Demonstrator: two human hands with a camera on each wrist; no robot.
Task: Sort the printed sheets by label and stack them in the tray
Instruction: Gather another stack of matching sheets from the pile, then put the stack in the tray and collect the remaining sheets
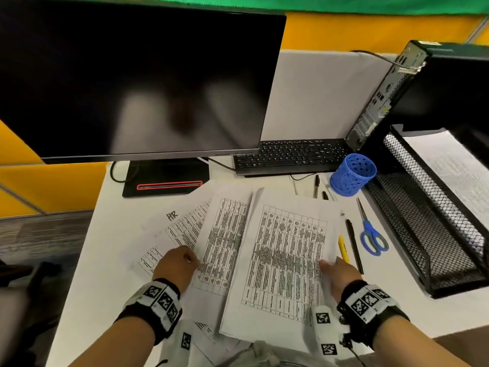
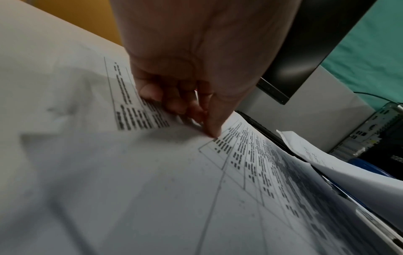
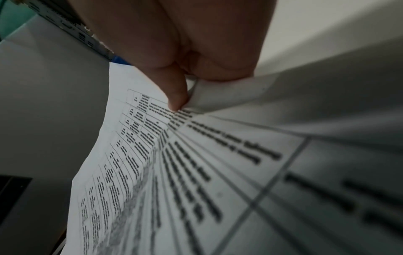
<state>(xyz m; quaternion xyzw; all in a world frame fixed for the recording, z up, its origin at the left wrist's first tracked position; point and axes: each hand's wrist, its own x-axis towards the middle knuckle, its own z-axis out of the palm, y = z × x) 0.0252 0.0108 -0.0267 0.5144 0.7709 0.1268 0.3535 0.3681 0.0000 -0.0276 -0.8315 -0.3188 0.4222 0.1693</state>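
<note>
Several printed sheets with tables lie fanned on the white desk. The large right sheet (image 1: 285, 260) is lifted at its right edge, where my right hand (image 1: 336, 268) pinches it, thumb (image 3: 176, 101) on top and fingers under the curled paper (image 3: 218, 96). My left hand (image 1: 185, 260) pinches the left edge of the middle sheet (image 1: 225, 234), its thumb (image 2: 214, 131) on the print and the other fingers (image 2: 152, 93) curled below. A sheet marked "HR" (image 1: 172, 215) lies under it at the left. The black mesh tray (image 1: 423, 234) stands at the right; its upper tier holds a printed sheet (image 1: 449, 165).
A dark monitor (image 1: 132, 75) and keyboard (image 1: 291, 154) stand behind the sheets. Between the sheets and the tray are a blue mesh pen cup (image 1: 353, 173), blue scissors (image 1: 371, 234), a black pen (image 1: 353, 245) and a yellow marker (image 1: 343, 249). A computer tower (image 1: 386, 94) stands at the back right.
</note>
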